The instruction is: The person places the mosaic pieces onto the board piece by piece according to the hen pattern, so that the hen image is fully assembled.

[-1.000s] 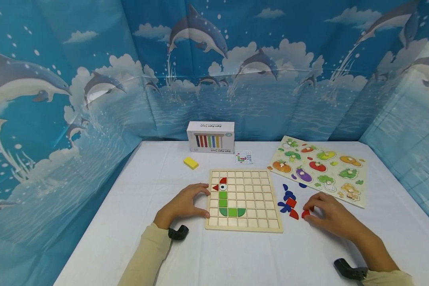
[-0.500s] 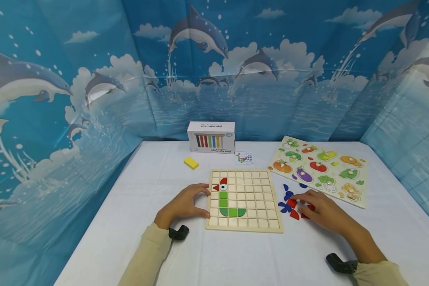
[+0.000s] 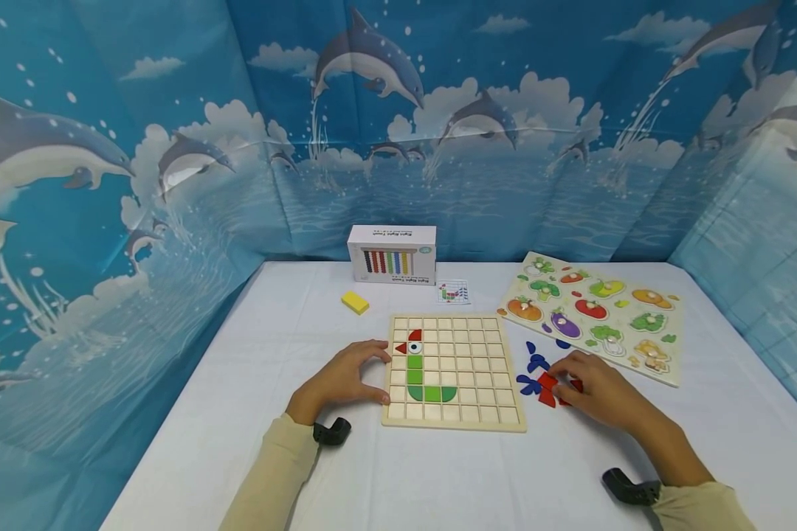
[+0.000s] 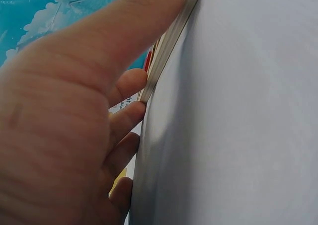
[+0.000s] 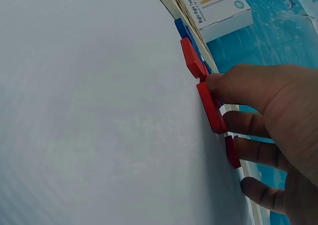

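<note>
In the head view, a wooden grid board (image 3: pixel 479 375) holds a bird-like figure made of red, green and white pieces. My left hand (image 3: pixel 345 376) rests at its left edge, thumb and fingers spread and touching the rim. To the right of the board, my right hand (image 3: pixel 591 387) pinches a red square piece (image 3: pixel 547 380) between thumb and index finger, among loose pieces. A red quarter-round piece (image 3: pixel 547 398) lies just below it, and another red piece (image 3: pixel 576 385) is partly hidden under the hand. Several blue pieces (image 3: pixel 528 385) lie beside them.
A vegetable puzzle board (image 3: pixel 627 317) lies at the back right. Behind the grid board are a small pattern card (image 3: pixel 453 292), a white box (image 3: pixel 393 255) and a yellow block (image 3: pixel 355 302). A dolphin-print curtain (image 3: pixel 372 184) surrounds the white table (image 3: pixel 292 310).
My right hand has left the red piece at the right, moved left to the red square, and shifted that square slightly right and toward me. My left hand has stayed still.
</note>
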`<action>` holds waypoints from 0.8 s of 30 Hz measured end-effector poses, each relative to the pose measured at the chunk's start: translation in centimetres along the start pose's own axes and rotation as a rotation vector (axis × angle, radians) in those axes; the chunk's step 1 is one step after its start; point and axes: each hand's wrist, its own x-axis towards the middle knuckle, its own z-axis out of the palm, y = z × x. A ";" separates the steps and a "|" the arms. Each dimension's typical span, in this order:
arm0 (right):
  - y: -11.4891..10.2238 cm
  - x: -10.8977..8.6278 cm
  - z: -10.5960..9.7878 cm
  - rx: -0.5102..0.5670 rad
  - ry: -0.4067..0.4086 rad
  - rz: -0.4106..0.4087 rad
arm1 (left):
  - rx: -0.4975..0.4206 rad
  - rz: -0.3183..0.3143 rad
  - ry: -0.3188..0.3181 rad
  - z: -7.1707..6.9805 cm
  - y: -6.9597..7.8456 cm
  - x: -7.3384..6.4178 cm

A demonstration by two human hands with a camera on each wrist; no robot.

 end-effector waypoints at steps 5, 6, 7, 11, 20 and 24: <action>0.2 -0.2 -0.4 0.053 -0.022 0.021 | -0.003 0.002 -0.001 0.0 0.0 -0.1; 0.3 -0.3 -0.6 0.067 -0.028 0.028 | -0.002 -0.002 -0.002 0.0 0.0 -0.1; 0.4 -0.4 -0.8 0.077 -0.032 0.035 | -0.001 -0.002 -0.002 0.0 0.0 -0.1; 0.9 -1.0 -1.6 0.091 -0.044 0.050 | -0.004 0.003 0.003 -0.1 0.0 0.0; 1.6 -1.1 -1.6 0.091 -0.081 0.089 | 0.006 0.008 0.001 -0.1 -0.1 0.0; 1.6 -1.1 -1.6 0.092 -0.102 0.120 | 0.001 0.014 0.002 -0.1 -0.1 0.0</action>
